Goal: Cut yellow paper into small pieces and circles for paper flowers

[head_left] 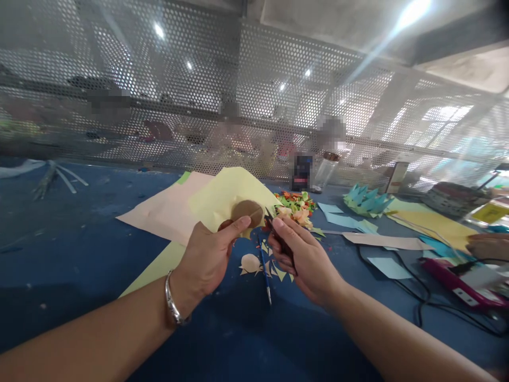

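Observation:
My left hand [212, 249], with a silver bracelet at the wrist, is closed on a round brown paper disc [252, 209], its thumb pressing on top. A scrap of yellowish paper shows under the disc's lower edge. In my right hand [304, 254] is a pair of dark scissors [287, 248], with the fingers wrapped round the handles. The blades point up towards the disc and look a little apart from it. Below and between the hands, a blue pen [266, 281] lies among paper offcuts and a pale paper circle [250, 263].
Pale pink [170, 207] and yellow paper sheets [222, 191] lie behind my left hand. A colourful heap of paper pieces [296, 204] sits behind my right. Further right are a blue paper crown shape [368, 199], a purple power strip [457, 284], cables and another person's hand [487, 246].

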### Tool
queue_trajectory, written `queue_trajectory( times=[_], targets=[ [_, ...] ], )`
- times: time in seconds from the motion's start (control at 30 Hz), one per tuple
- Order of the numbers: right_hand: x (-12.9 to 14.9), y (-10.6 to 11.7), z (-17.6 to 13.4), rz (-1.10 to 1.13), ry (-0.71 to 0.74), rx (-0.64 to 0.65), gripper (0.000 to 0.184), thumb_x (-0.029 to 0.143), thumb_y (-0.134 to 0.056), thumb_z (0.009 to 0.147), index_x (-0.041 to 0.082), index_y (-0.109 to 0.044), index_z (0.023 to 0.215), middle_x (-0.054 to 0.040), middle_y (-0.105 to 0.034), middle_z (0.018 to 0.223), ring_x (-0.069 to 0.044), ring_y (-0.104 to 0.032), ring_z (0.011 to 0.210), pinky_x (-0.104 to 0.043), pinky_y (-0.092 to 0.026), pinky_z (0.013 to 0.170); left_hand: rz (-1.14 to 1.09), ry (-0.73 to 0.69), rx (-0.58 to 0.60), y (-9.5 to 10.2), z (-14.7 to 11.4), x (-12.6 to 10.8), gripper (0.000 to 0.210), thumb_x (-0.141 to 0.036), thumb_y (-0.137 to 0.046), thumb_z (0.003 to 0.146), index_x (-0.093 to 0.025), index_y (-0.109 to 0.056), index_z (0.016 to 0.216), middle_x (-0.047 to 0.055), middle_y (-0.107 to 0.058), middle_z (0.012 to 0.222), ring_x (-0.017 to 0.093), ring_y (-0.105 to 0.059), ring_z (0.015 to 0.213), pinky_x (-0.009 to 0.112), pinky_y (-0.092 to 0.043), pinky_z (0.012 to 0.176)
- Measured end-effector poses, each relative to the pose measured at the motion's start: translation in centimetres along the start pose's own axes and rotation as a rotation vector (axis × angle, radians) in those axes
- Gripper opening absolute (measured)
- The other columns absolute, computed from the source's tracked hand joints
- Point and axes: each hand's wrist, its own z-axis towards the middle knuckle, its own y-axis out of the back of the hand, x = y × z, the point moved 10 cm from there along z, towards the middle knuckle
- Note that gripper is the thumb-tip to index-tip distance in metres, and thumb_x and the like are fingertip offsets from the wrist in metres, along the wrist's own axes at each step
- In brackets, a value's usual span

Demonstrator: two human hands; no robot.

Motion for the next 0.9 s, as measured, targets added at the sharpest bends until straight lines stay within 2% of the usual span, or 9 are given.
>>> queue_trajectory(
  times=[0.17,0.47,0.77,0.9],
  targets=[
    [0.2,-0.3,0.0,0.042,-0.014,0.015,0.038,0.052,-0.066,0.088,0.022,-0.045,0.079,0.0075,-0.038,0.063,-0.004,-0.020,0.047,-0.021,-0.008,0.041,-0.018,0.062,0.059,-1.1,-0.3,0.5,0.021,-0.017,-0.081,0.073,-0.022,-0.078,0.093,0.003,-0.078,0.105,0.020,-0.070,0.103,0.030,-0.052,0.096],
    [0.8,-0.2,-0.1,0.010,-0.014,0.005,0.042,0.055,-0.069,0.085,0.021,-0.045,0.078,0.0084,-0.035,0.061,-0.004,-0.020,0.048,-0.020,-0.008,0.041,-0.043,0.091,0.126,-1.7,-0.7,0.7,0.026,-0.016,-0.079,0.075,-0.022,-0.078,0.100,0.003,-0.076,0.114,0.019,-0.070,0.105,0.028,-0.051,0.098],
    [0.6,0.1,0.0,-0.017,-0.012,0.013,0.042,0.056,-0.067,0.086,0.021,-0.045,0.079,0.0086,-0.034,0.061,-0.004,-0.019,0.047,-0.020,-0.008,0.041,-0.065,0.079,0.072,-1.4,-0.6,0.6,0.035,-0.015,-0.083,0.071,-0.022,-0.076,0.105,0.003,-0.077,0.111,0.018,-0.071,0.101,0.028,-0.052,0.097],
    [0.7,0.0,-0.1,-0.024,-0.005,0.019,0.041,0.055,-0.067,0.087,0.021,-0.044,0.079,0.0087,-0.034,0.061,-0.004,-0.019,0.047,-0.020,-0.008,0.041,-0.063,0.069,0.085,-1.5,-0.6,0.6,0.032,-0.014,-0.083,0.071,-0.022,-0.077,0.102,0.003,-0.077,0.112,0.018,-0.071,0.102,0.028,-0.052,0.098]
  ],
)
